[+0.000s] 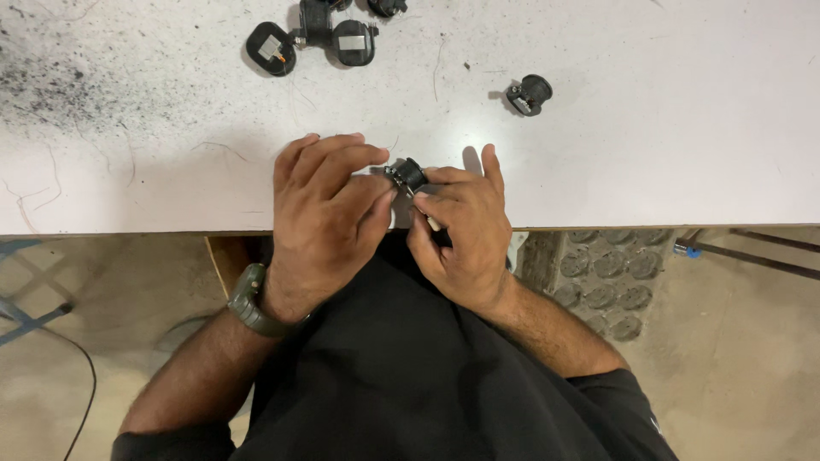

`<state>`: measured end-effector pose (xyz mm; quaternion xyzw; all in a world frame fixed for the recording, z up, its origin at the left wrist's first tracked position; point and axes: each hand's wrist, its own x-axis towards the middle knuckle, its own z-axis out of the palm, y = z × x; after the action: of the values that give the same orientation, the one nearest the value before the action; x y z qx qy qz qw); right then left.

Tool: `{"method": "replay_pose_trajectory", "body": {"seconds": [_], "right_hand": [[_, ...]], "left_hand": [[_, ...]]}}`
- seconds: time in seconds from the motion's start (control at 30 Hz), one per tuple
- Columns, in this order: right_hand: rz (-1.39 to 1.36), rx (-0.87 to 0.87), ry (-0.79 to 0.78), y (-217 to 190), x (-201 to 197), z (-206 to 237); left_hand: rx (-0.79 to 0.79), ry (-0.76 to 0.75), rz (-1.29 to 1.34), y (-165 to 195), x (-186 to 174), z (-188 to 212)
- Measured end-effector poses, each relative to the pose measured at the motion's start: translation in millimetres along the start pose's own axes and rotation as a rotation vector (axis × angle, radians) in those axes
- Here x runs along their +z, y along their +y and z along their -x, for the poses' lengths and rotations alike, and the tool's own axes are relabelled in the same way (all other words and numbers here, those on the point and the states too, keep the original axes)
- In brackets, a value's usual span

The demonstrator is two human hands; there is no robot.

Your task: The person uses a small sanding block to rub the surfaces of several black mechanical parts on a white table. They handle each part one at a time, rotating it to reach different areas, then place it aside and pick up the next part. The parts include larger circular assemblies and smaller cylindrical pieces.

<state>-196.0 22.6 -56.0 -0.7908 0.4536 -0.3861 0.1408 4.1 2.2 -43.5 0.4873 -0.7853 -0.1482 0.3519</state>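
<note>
Both hands meet at the near edge of a white table. My left hand, with a dark green watch on its wrist, pinches a small black round part with metal bits from the left. My right hand grips the same part from the right and also holds a thin pale stick-like tool, mostly hidden by the fingers. The part sits just above the table surface between the fingertips.
Another small black part lies further back on the table to the right. Several black parts with metal plates lie at the far edge. Black dust speckles the table's left side. A tray of round moulded shapes sits on the floor at right.
</note>
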Motion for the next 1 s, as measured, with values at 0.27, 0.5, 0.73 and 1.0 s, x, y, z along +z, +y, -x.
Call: {"method": "replay_pose_trajectory", "body": {"seconds": [0.27, 0.5, 0.73, 1.0], "right_hand": [[-0.004, -0.172, -0.026, 9.0, 4.1, 7.0], [0.083, -0.162, 0.041, 5.7, 10.6, 1.0], [0.041, -0.124, -0.009, 0.6, 6.4, -7.6], [0.230, -0.005, -0.057, -0.7, -25.3, -23.8]], "left_hand": [[-0.010, -0.035, 0.055, -2.9, -0.8, 0.6], [0.023, -0.052, 0.086, -7.0, 1.8, 1.7], [0.009, -0.024, 0.090, -7.3, -3.6, 3.2], [-0.055, -0.026, 0.106, -5.0, -18.3, -11.3]]}}
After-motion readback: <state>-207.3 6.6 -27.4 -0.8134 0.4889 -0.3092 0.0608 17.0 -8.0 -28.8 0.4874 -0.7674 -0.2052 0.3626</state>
